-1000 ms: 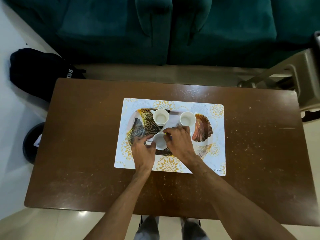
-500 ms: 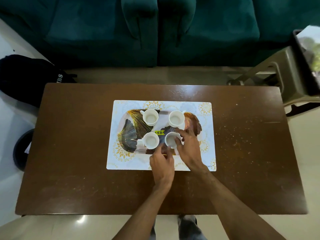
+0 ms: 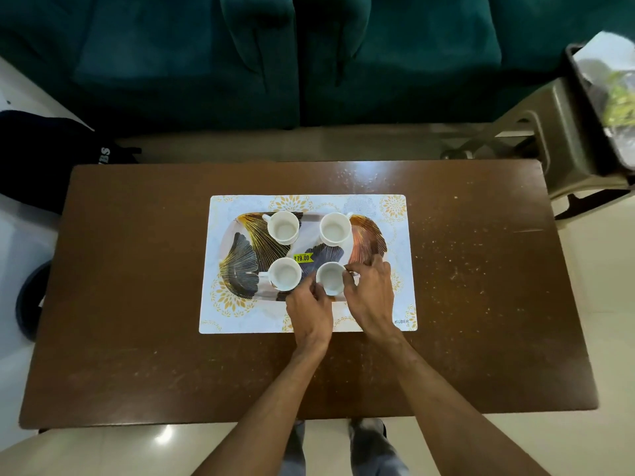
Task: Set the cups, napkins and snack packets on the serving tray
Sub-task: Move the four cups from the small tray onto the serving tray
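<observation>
The left hand [image 3: 309,310] and the right hand [image 3: 369,297] curl their fingers round the white cup [image 3: 330,278] at the lower right of the tray [image 3: 240,266], mid frame. Three other cups [image 3: 283,228] stand there too.

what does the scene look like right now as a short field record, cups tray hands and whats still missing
tray: serving tray on the placemat, on the wooden table
cups: four white, upright, all on the tray: far-left cup, far-right cup, near-left cup, near-right cup
left hand: holds the near-right cup's left side
right hand: pinches that cup's right side
sticker: yellow price sticker between the cups
napkins, snack packets: none in view
</observation>
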